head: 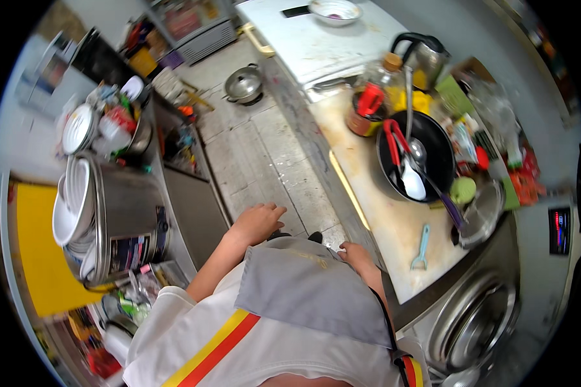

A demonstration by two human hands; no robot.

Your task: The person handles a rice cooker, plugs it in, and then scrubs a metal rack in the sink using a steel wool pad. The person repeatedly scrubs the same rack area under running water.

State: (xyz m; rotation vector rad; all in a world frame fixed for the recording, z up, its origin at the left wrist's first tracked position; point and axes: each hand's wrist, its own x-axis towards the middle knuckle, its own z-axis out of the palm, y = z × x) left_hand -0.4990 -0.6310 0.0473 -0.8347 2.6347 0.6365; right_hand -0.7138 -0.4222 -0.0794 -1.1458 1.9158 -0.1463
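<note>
My left hand (259,223) hangs over the tiled floor with loosely bent fingers and nothing held. Close to the counter edge is my right hand (356,257), partly hidden behind the grey apron (310,290); its visible fingers are slightly apart and I see nothing in them. On the pale cutting board (392,242) to the right lies a light-blue peeler (421,251). A black wok (438,150) stands farther back, holding a metal ladle (418,151), a white spoon (413,181) and a red-handled utensil (392,140). A purple-handled utensil (450,210) sticks out over its rim.
On the floor ahead sits a lidded metal pot (243,84). A bowl (335,12) and an electric kettle (423,58) stand on the right-hand counter. At left, a large steel cooker (126,208) carries stacked white dishes (75,203). Metal basins (479,324) are lower right.
</note>
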